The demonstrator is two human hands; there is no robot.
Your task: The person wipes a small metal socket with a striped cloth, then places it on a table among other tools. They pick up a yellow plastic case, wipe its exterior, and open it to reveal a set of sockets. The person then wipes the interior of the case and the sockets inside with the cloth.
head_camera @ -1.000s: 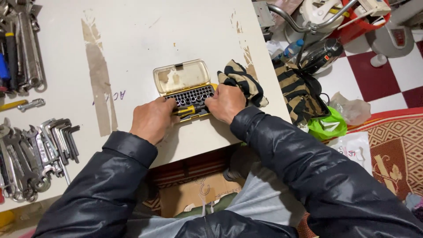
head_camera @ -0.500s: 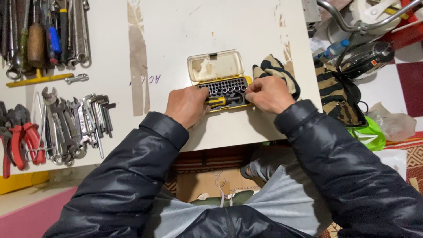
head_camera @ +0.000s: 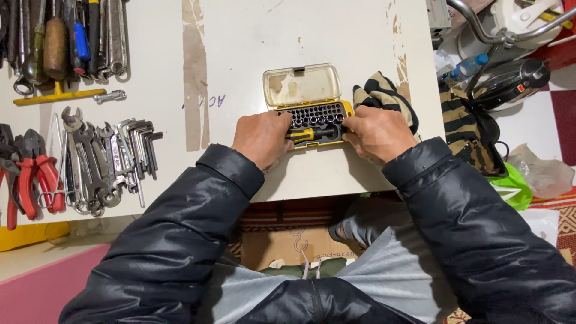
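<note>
My left hand (head_camera: 262,138) and right hand (head_camera: 379,133) flank the open yellow bit case (head_camera: 317,115); fingers of both pinch the yellow-black screwdriver handle (head_camera: 310,133) lying in it.

The case (head_camera: 313,117) lies open on the desk (head_camera: 252,48), near its front edge. In the case rests a driver (head_camera: 307,134), in front of the sockets (head_camera: 315,114). Left hand (head_camera: 262,138) touches the case's left end, right hand (head_camera: 379,133) its right. A cloth (head_camera: 384,96) lies just right of the case; the wrenches (head_camera: 102,165) lie well left.
</note>
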